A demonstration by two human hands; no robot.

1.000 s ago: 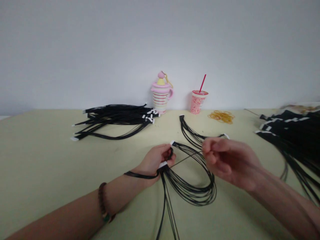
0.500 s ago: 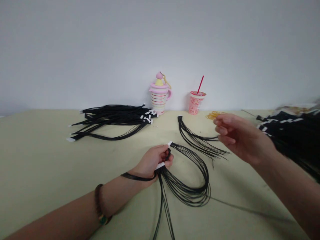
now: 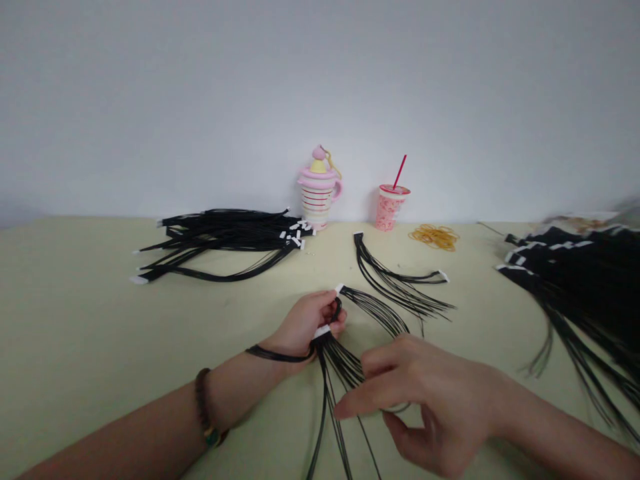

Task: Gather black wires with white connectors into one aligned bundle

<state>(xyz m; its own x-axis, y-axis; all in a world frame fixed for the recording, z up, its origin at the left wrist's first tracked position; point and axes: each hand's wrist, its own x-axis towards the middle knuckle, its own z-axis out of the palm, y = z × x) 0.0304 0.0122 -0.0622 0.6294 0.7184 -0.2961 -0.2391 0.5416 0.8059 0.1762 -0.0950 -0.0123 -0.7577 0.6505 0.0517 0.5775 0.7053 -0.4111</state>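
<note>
My left hand (image 3: 300, 323) is closed on a black wire harness (image 3: 377, 310). One white connector (image 3: 340, 289) shows at its fingertips and another white connector (image 3: 323, 331) below them. From there the wires loop out to the right, and a thin bundle passes over my left wrist. Several loose wire ends (image 3: 335, 413) hang down toward the front. Over the right of the loop is my right hand (image 3: 435, 400), index finger stretched toward the loose wires and thumb apart from it. It hides part of the loop, and I see nothing gripped in it.
Behind lies another wire harness (image 3: 385, 273). A pile of harnesses (image 3: 225, 233) is at the back left, and a larger pile (image 3: 590, 273) at the right. Yellow rubber bands (image 3: 434, 237), a pink-lidded striped mug (image 3: 316, 200) and a cup with a straw (image 3: 393, 207) stand or lie near the wall.
My right hand has moved from beside the rubber bands down and left to the harness wires, its fingers now spread. My left hand keeps its hold in nearly the same place.
</note>
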